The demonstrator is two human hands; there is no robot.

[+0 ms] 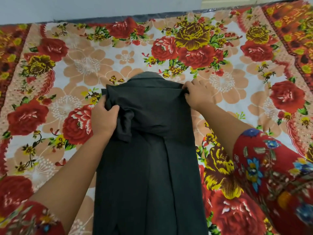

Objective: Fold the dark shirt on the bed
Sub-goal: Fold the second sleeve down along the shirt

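The dark shirt (149, 167) lies lengthwise down the middle of the bed, folded into a long narrow strip with its collar at the far end. My left hand (104, 118) grips bunched fabric and a short sleeve at the shirt's upper left edge. At the upper right corner my right hand (197, 95) pinches the shoulder edge. The shirt's near end runs out of the bottom of the frame.
A floral bedsheet (84, 65) in red, peach and white covers the whole bed. The bed's far edge (152, 15) meets a pale wall. My red patterned sleeves show at the lower left and lower right.
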